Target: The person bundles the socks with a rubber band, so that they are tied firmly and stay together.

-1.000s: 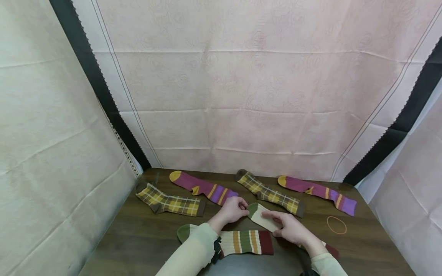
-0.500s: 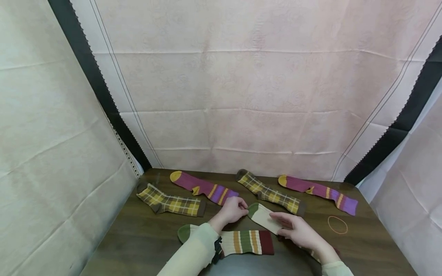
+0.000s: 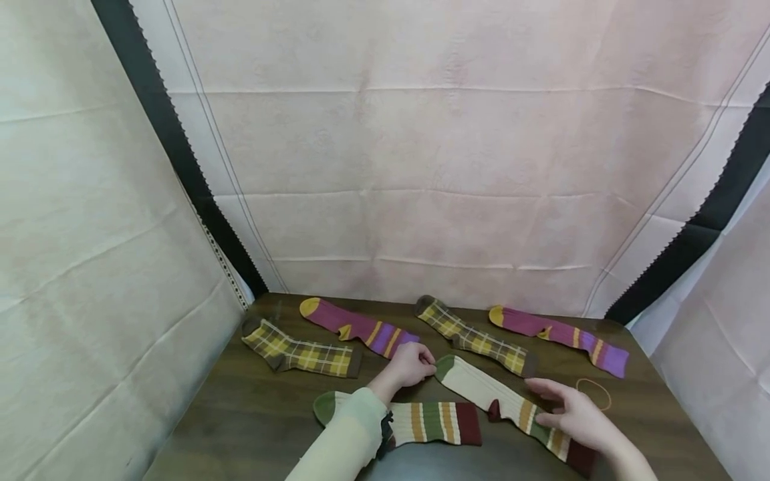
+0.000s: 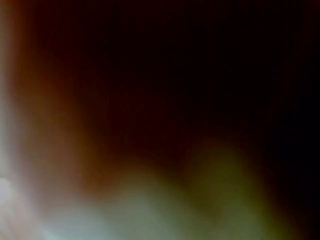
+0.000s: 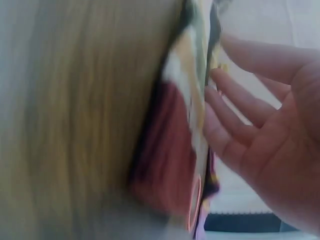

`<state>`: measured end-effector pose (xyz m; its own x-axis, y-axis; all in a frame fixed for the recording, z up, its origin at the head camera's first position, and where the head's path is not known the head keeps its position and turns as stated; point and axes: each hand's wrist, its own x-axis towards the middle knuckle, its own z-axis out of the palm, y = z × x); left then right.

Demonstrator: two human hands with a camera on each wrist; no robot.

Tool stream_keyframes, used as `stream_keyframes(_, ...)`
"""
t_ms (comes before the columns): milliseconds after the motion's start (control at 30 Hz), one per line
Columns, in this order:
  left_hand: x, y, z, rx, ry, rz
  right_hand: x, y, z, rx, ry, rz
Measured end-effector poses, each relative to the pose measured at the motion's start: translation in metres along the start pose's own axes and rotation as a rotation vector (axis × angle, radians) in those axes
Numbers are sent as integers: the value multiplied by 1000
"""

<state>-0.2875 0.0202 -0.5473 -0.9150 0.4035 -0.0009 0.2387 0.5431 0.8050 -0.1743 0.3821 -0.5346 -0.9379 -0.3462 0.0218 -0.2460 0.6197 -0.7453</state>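
A cream sock with a green toe, maroon heel and cuff and coloured stripes lies slantwise on the wooden table. At its green toe, my left hand pinches the tip with curled fingers. My right hand hovers by the striped leg, its fingers loosely bent and spread apart. In the right wrist view that hand holds nothing, beside the maroon cuff. A matching striped sock lies nearer, partly covered by my left forearm. The left wrist view is dark and blurred.
Farther back lie two plaid socks, the left one and the right one, and two purple socks, one on the left and one on the right. A rubber band rests beyond my right hand. Pale cloth walls the table's back.
My right hand has moved right along the cream sock from its foot toward the cuff, uncovering the heel and stripes. The left hand stays at the toe.
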Motion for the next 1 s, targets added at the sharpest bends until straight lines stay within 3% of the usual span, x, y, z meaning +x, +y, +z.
stream_keyframes(167, -1, 3, 1, -11, -9, 3, -19, 12, -19, -26, -25, 78)
stream_keyframes(400, -3, 5, -1, -59, -16, 1, -32, 32, -34, 110, -118, 186)
stream_keyframes(667, -3, -2, -3, -201, -59, -70, -27, 27, -31, 98, -112, 262)
stream_keyframes(1000, -5, -6, -5, -205, -58, -89, -20, 26, -24, 90, -123, 262)
